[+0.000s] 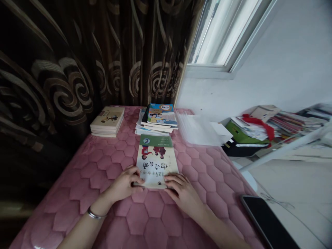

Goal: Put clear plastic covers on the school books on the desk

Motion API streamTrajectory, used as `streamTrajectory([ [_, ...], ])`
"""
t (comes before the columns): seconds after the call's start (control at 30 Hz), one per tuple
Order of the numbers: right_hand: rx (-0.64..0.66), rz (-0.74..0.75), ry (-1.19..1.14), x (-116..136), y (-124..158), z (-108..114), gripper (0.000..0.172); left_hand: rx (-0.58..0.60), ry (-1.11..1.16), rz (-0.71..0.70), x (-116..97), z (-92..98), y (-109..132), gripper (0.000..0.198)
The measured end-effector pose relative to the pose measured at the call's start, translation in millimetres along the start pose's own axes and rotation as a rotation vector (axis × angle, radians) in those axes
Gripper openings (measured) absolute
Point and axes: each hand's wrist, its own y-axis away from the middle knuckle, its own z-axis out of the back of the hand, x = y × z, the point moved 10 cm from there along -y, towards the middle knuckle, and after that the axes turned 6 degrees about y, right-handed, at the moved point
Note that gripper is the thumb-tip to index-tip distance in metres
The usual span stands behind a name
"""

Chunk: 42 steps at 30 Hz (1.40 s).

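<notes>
A paperback book [155,162] with a green and cream cover lies upside down to me on the pink cloth. Its cover carries Chinese characters, the number 129 and small painted figures. My left hand [127,183] grips the near left corner, fingers on the cover and thumb at the edge. At the near right corner, my right hand [183,190] holds the same book in a like way. A silver bracelet [94,213] circles my left wrist. Just beyond the book's far edge sits a pile of books [162,116] with a blue textbook on top.
A neat stack of cream books [107,119] stands at the far left, near a dark curtain [124,52]. Clear plastic sheets [198,128] lie far right. A phone [267,221] rests at the near right edge. Beyond are papers in a green bag [238,133].
</notes>
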Motion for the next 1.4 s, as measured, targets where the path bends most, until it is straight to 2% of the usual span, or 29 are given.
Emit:
streamTrajectory([
  [0.2,-0.025,-0.003,-0.005,-23.4,20.3,16.5,0.013,0.033,0.066,0.055,9.8,7.5,1.9,0.015],
  [0.47,0.001,-0.017,-0.020,-24.2,23.0,17.9,0.021,0.054,0.050,0.084,9.2,7.9,3.3,0.017],
  [0.57,-0.026,-0.007,0.026,-17.2,20.8,21.1,0.021,0.038,-0.063,0.109,5.6,6.3,2.8,0.012],
  [0.67,-0.029,-0.016,0.074,-4.5,13.5,19.8,0.017,0.016,-0.180,0.116,-3.2,-2.1,-0.3,0.019],
  [0.87,0.024,0.010,0.089,34.0,-13.9,-8.7,0.011,-0.004,-0.278,0.061,-20.6,-22.9,-7.6,0.014],
  [1.03,-0.047,0.065,0.113,47.3,-25.5,-22.5,0.012,0.009,-0.266,0.052,-18.1,-21.2,-6.7,0.011],
  [1.17,-0.069,0.076,0.040,33.6,-18.6,-11.1,0.004,0.048,-0.201,0.086,-8.5,-14.6,-4.0,0.011],
  [1.4,-0.037,0.049,0.006,-15.8,12.8,21.5,0.011,0.114,-0.039,0.221,15.3,-4.0,3.6,0.019],
])
